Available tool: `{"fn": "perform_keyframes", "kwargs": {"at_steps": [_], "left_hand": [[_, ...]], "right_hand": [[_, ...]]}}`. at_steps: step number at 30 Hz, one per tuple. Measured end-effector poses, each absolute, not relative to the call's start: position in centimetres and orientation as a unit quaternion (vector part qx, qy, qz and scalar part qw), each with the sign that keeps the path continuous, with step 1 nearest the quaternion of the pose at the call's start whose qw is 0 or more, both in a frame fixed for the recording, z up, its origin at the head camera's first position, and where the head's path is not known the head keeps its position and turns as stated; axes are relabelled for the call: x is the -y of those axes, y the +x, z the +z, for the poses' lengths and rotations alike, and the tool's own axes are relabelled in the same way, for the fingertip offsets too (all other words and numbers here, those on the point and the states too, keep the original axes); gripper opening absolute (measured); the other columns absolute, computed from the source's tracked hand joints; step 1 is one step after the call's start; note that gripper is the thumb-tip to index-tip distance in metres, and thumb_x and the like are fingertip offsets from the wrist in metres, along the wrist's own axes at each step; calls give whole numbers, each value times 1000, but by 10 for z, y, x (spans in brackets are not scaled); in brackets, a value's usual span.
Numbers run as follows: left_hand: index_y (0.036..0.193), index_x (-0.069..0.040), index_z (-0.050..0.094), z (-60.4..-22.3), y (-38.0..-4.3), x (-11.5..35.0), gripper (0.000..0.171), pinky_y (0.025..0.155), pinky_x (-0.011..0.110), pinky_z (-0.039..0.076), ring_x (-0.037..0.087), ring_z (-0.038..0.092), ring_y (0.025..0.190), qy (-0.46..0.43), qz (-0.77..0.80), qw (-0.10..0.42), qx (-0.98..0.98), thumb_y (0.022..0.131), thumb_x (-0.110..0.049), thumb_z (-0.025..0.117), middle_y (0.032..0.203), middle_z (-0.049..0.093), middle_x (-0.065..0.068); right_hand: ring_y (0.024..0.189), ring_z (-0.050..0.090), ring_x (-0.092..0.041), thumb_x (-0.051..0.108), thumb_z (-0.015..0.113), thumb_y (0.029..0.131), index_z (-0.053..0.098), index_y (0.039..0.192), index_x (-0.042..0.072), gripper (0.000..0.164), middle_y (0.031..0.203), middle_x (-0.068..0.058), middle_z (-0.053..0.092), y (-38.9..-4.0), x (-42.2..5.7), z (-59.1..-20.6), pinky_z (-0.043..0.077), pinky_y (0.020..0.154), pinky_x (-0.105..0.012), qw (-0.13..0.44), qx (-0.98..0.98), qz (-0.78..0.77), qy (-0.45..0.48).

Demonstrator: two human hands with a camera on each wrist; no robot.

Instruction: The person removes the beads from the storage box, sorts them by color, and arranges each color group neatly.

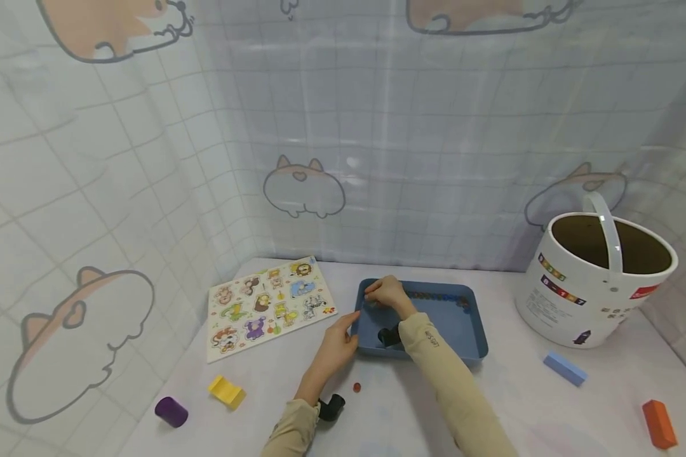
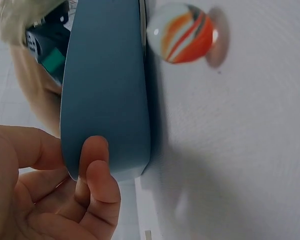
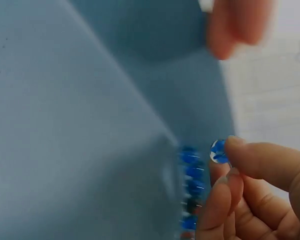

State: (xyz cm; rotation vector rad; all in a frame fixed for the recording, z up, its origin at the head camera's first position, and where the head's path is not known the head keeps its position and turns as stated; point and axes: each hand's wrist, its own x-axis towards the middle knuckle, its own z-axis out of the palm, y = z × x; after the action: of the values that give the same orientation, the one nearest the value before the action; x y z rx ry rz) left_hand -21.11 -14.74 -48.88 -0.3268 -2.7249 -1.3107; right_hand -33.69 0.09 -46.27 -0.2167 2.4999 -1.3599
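A shallow blue tray (image 1: pixel 446 330) lies on the table. My left hand (image 1: pixel 334 346) holds its left end; in the left wrist view the thumb is at the rim and the fingertips (image 2: pixel 100 172) press the outer wall. Over the tray's far left corner, my right hand (image 1: pixel 390 295) pinches a clear marble with blue swirls (image 3: pixel 218 151) between thumb and fingers. Just below that marble, a line of mostly blue marbles (image 3: pixel 194 187) runs along the tray's wall. A white marble with orange streaks (image 2: pixel 182 34) sits on the table outside the tray's near side.
An animal puzzle board (image 1: pixel 271 304) lies left of the tray. A white bucket (image 1: pixel 566 298) with a handle stands at the right. Around the table are a purple cylinder (image 1: pixel 171 412), a yellow block (image 1: pixel 227 392), a light-blue block (image 1: pixel 565 369) and an orange block (image 1: pixel 659 424).
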Motion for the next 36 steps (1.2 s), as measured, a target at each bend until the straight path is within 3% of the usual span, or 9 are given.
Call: {"fn": "perform_keyframes", "kwargs": {"at_steps": [8,12,19,26,36], "left_hand": [[140,2,47,-495,-213,149,55,48,18,36,1,34,47,-111,-426,58,896,85,2,53,140,51,22],[140,1,47,-496,-212,150,54,46,18,37,1,36,46,-113,-430,56,894,86,1,54,138,53,22],[140,2,47,-493,-212,151,55,45,19,37,3,39,48,-107,-429,53,895,86,1,54,132,56,22],[138,4,48,-490,-213,150,53,43,18,36,2,38,47,-113,-436,60,891,85,2,54,133,55,23],[138,5,48,-492,-213,150,55,44,17,38,1,40,47,-114,-439,61,889,84,2,54,133,56,23]], "right_hand": [[87,65,-36,15,65,91,71,111,3,24,98,-18,70,-310,-19,-443,55,81,-44,139,-835,-517,-126],[88,65,-39,14,64,91,70,108,2,21,103,-14,70,-277,-21,-439,56,75,-43,120,-822,-529,-176],[73,62,-19,17,65,90,70,99,5,15,94,-9,69,-224,-25,-445,49,60,-25,126,-806,-515,-263],[66,55,-6,15,67,88,69,95,4,13,87,-5,68,-189,-25,-467,45,58,-20,177,-792,-512,-282],[57,51,3,4,69,80,70,87,2,8,75,-8,69,-153,-10,-506,41,50,-15,175,-769,-548,-278]]}}
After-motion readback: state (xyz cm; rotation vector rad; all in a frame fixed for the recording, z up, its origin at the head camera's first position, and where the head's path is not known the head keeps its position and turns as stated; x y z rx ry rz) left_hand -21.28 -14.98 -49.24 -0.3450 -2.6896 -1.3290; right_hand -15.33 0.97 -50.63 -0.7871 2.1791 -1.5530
